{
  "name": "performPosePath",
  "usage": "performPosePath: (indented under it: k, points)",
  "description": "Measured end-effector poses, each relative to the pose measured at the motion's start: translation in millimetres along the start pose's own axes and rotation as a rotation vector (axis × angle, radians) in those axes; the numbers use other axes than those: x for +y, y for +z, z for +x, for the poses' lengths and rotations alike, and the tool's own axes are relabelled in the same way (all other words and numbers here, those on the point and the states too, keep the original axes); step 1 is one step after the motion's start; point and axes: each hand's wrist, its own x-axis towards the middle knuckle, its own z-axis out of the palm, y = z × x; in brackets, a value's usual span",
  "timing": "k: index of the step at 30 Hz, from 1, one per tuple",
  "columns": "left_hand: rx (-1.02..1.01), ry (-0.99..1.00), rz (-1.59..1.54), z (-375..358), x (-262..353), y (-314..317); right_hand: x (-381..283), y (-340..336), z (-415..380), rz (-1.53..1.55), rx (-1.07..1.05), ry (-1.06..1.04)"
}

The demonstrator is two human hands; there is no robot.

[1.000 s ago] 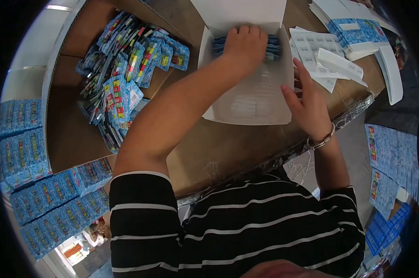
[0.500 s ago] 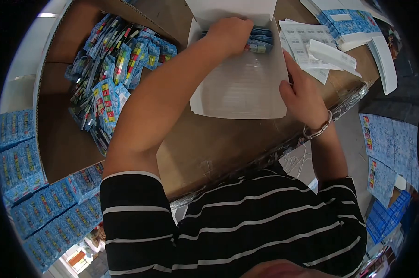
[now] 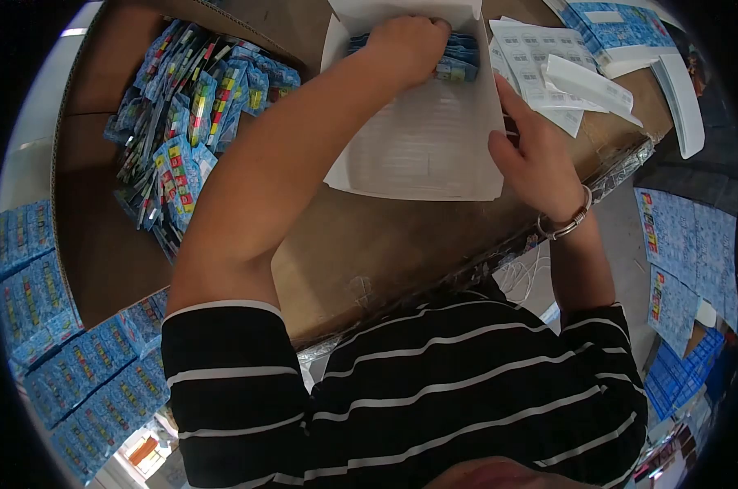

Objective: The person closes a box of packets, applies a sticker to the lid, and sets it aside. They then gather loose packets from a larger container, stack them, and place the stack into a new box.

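A white cardboard box (image 3: 418,163) stands open with its flap raised at the back. Blue flat packets (image 3: 457,61) are lined up at its far end. My left hand (image 3: 408,50) reaches into the box with fingers curled down over these packets, so the fingertips are partly hidden. Against the outside of the box's right wall rests my right hand (image 3: 536,159), its index finger stretched along the wall and its thumb apart. The rest of its fingers are mostly out of sight.
A large brown carton (image 3: 88,204) at the left holds a heap of blue packets (image 3: 198,122). Printed label sheets (image 3: 540,57) and blue-white printed boxes (image 3: 618,33) lie at the right. Stacked blue packages (image 3: 100,367) stand at lower left, and a blue crate (image 3: 683,371) at lower right.
The view has shifted slightly, so the box and carton sit a little higher and further left. My left hand stays over the packets and my right hand stays at the box's side.
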Motion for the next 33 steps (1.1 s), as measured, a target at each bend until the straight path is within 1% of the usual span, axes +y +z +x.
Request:
performPosePath:
  k: [1, 2, 4, 5, 7, 8, 10, 11, 13, 14, 19, 22, 23, 25, 26, 27, 28, 29, 30, 31, 33]
  points:
    - [-0.017, -0.003, -0.005, -2.8, 1.3, -5.9, 2.1, 2.9, -0.3, 0.103, 0.016, 0.018]
    - [-0.012, -0.003, -0.001, -4.7, 2.2, -8.3, 0.5, 4.1, -0.8, 0.102, 0.019, 0.012]
    - [-0.043, 0.008, -0.010, -7.1, 1.6, -10.3, -7.6, 6.7, -2.4, -0.184, 0.325, -0.264]
    - [-0.038, 0.009, -0.005, -8.6, 1.1, -10.4, -18.4, 1.7, -7.7, -0.184, 0.331, -0.270]
    - [0.264, 0.141, 0.168, -12.3, 1.5, -3.2, -47.8, -12.8, -30.0, -0.150, 0.183, -0.360]
    - [0.267, 0.144, 0.168, -11.1, 1.3, 7.0, -53.7, -9.8, -41.6, -0.154, 0.186, -0.359]
    - [0.660, 0.213, 0.384, -6.2, 1.6, 24.3, -59.3, 5.4, -59.7, -0.183, -0.248, -0.528]
    - [0.663, 0.215, 0.382, -6.0, 2.3, 28.4, -59.6, 16.3, -62.9, -0.186, -0.247, -0.527]
    - [0.670, 0.230, 0.500, -11.6, 4.6, 27.0, -60.3, 36.1, -67.3, -0.087, -0.228, -0.409]
    - [0.673, 0.227, 0.503, -14.6, 3.9, 25.2, -60.6, 37.9, -66.9, -0.089, -0.228, -0.414]
    - [0.790, 0.161, 0.027, -35.9, -5.5, -16.7, -62.9, 39.1, -65.0, -0.090, -0.184, -0.471]
    - [0.838, 0.097, -0.223, -64.8, -26.4, -38.4, -68.0, 35.7, -64.4, -0.055, -0.216, -0.530]
    - [0.833, 0.054, -0.178, -88.1, -41.9, -38.9, -67.1, 37.5, -63.0, -0.022, -0.240, -0.575]
    - [0.968, -0.285, -0.046, -154.4, -73.2, -23.9, -68.7, 49.3, -63.8, 0.056, -0.424, -0.600]
    - [0.874, -0.483, 0.093, -186.3, -91.9, -11.2, -72.8, 60.7, -63.5, 0.075, -0.448, -0.625]
    - [0.876, -0.507, 0.104, -212.2, -106.5, 1.9, -73.9, 71.6, -64.2, 0.113, -0.516, -0.570]
    - [0.663, -0.697, 0.078, -233.2, -116.4, 15.7, -74.2, 79.0, -65.6, 0.137, -0.583, -0.505]
    - [0.447, -0.872, 0.045, -246.1, -121.7, 21.8, -79.3, 88.1, -63.4, 0.123, -0.595, -0.515]
    - [0.311, -0.943, -0.068, -251.3, -125.7, 18.8, -89.0, 103.1, -56.0, 0.122, -0.564, -0.547]
    - [0.321, -0.947, -0.075, -254.7, -130.0, 21.7, -97.6, 120.7, -49.7, 0.125, -0.534, -0.572]
    - [0.231, -0.992, -0.110, -261.7, -136.6, 33.7, -100.3, 171.1, -28.9, 0.243, -0.368, -0.506]
